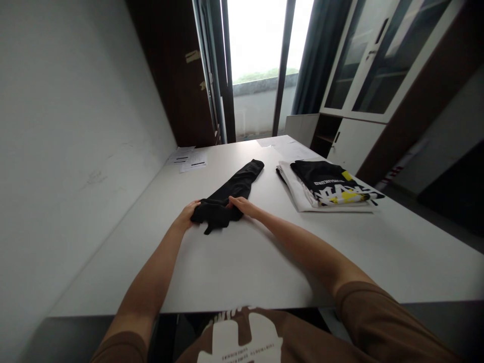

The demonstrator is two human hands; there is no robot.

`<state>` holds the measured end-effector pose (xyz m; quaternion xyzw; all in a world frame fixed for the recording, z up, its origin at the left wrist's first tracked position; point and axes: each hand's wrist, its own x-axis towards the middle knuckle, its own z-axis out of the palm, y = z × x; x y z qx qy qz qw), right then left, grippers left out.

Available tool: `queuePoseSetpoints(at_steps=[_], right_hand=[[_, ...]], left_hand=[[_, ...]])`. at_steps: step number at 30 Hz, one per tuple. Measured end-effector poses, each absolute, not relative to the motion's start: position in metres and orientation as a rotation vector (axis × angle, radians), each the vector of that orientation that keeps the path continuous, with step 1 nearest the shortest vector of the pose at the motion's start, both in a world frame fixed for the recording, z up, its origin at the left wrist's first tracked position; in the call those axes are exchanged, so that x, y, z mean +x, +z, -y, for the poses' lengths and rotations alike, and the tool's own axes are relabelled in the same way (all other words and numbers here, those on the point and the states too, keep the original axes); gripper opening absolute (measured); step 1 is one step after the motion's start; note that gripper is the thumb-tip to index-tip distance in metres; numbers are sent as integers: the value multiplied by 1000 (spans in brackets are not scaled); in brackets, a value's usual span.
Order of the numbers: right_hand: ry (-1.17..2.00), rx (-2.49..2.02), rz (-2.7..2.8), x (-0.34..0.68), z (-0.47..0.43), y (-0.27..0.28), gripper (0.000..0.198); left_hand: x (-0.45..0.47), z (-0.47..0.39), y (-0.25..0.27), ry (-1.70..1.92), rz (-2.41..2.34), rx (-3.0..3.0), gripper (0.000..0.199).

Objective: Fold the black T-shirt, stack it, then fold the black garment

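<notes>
A black folded garment (239, 187) lies on a white tabletop (242, 272), a little left of the middle, stretched as a long narrow bundle that slants from near left to far right. Its far end is smooth and rounded; its near end is bunched, with a small loose tip pointing toward the wearer of the camera. What kind of garment it is cannot be told.

The left hand (186, 214) grasps the near left edge of the black cloth, fingers partly hidden by it. The right hand (244, 204) pinches the cloth at the near right side, thumb and fingers close together. Both bare forearms reach in from below, out of the short sleeves of a brown T-shirt (302, 335) with a pale print.

To the right, well apart from the garment, sits a stack of folded clothes (297, 189): a black piece with white lettering and yellow patches on top, white fabric beneath. Printed papers (193, 159) lie at the far left of the tabletop, and more sheets (291, 148) at its far edge.

Beyond are a bright window (257, 40), a dark curtain (321, 50) and a white cabinet (365, 128) with glass doors. A pale wall (75, 126) borders the left side.
</notes>
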<state>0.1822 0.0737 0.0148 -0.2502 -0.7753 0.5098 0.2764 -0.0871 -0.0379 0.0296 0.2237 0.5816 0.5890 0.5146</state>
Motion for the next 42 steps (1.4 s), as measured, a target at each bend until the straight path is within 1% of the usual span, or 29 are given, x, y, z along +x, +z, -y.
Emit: queuePoseSetpoints(at_steps=[2,5,7,10,12,14,15,19,21,23,26,28,30,33,35,38,40,42], right_hand=[[1299,-668,2189,184,-72,16,77],[1024,-831,2253,188,-72,17,56],[851,-960,2230,193,-76,18,45],[646,-1150,2169,202,-88,18,40],[556,-1279,2127,209,-98,18,39],[501,-1368,2123,215,-106,17,34],[476,-1401,2124,217,-109,17,31],[410,-1452,2181,221,-115,14,28],[384,-1446,2233,221,-115,12,29],[350,-1433,2289,219,-115,8,31],[320,-1415,2353,218,-114,3,34],[322,-1407,2372,219,-114,2,35],[334,-1404,2385,220,-115,3,33],[370,-1400,2412,225,-119,8,31],[390,-1397,2424,229,-121,12,28],[368,-1386,2426,233,-123,13,24],[344,-1375,2421,234,-123,11,24],[334,-1366,2412,234,-123,9,24]], left_hand=[[-85,39,32,1393,-1360,547,32],[-81,42,38,1355,-1271,567,34],[-76,45,45,1346,-1220,594,41],[-60,51,57,1403,-1081,665,60],[-45,55,65,1445,-941,715,68],[-28,59,69,1471,-818,735,70],[-20,60,69,1452,-800,722,68],[6,58,55,1355,-921,558,49],[13,55,45,1287,-1049,488,46],[17,54,37,1269,-1194,512,52],[16,56,33,1254,-1381,669,70],[11,57,34,1174,-1446,794,75],[3,58,35,1095,-1462,928,67],[-14,60,38,1069,-1493,1167,43],[-23,62,39,1081,-1603,1261,34],[-21,68,41,1113,-1751,1392,31],[-10,73,45,1114,-1789,1637,30],[3,77,50,997,-1748,1957,37]])
